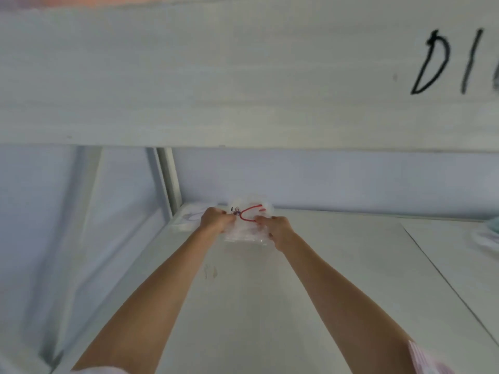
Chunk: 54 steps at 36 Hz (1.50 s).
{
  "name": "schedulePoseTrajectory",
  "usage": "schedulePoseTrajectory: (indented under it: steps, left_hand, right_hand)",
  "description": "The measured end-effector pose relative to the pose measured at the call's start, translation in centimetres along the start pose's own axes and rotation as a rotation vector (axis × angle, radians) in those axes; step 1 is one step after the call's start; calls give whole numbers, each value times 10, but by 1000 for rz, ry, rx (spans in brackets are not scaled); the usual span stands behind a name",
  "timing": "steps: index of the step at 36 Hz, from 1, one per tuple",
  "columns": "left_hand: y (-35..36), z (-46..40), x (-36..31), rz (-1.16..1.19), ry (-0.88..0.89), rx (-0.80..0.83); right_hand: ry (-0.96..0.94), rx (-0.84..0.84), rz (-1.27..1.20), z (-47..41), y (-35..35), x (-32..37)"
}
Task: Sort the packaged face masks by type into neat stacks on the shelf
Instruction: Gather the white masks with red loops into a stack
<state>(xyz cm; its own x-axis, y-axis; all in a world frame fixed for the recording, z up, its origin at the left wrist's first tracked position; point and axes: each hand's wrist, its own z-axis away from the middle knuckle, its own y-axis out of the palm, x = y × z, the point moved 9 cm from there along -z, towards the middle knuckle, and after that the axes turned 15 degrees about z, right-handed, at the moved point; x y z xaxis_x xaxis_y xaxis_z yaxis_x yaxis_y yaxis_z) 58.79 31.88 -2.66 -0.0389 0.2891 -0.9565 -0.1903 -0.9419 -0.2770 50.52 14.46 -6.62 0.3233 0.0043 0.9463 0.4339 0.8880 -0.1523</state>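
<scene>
Two hands, left (pixel 213 220) and right (pixel 278 230), each grip curled on one clear mask packet (pixel 248 225) at the shelf (pixel 324 279) back, near its left post (pixel 170 179); bare board stretches rightward under a low beam (pixel 216 76).

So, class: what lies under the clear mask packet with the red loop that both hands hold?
Under the mask packet lies a stack of more clear packets on the white shelf. The left hand and right hand cover its sides, so their number and type stay hidden.
</scene>
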Motion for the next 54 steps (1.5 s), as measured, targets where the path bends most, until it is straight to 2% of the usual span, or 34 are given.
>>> schedulePoseTrajectory:
  steps: [7, 16, 22, 28, 31, 40, 45, 54]
  left_hand:
    - [-6, -29, -2, -168, 15, -81]
    - [1, -34, -11, -399, 116, -77]
    - [4, -39, -13, -537, 175, -84]
    - [7, -39, -34, -667, 321, -81]
    - [9, -34, -51, -656, 375, -74]
    - [68, 11, -95, -640, 564, 104]
    - [127, 52, -107, -691, 618, 188]
    - [234, 127, -111, -688, 606, 245]
  right_hand:
    - [53, 26, 5, -34, 9, -6]
    - [0, -133, 194, -61, 9, -6]
    - [-59, -55, 274, -61, 19, -3]
    - [-112, -103, 435, -52, 3, 15]
    - [-164, -126, 617, -38, -12, 31]
    - [-363, -234, 1390, 10, -85, 56]
    - [-351, -272, 1532, 37, -149, 48]
    - [-259, -317, 1541, 84, -287, 9]
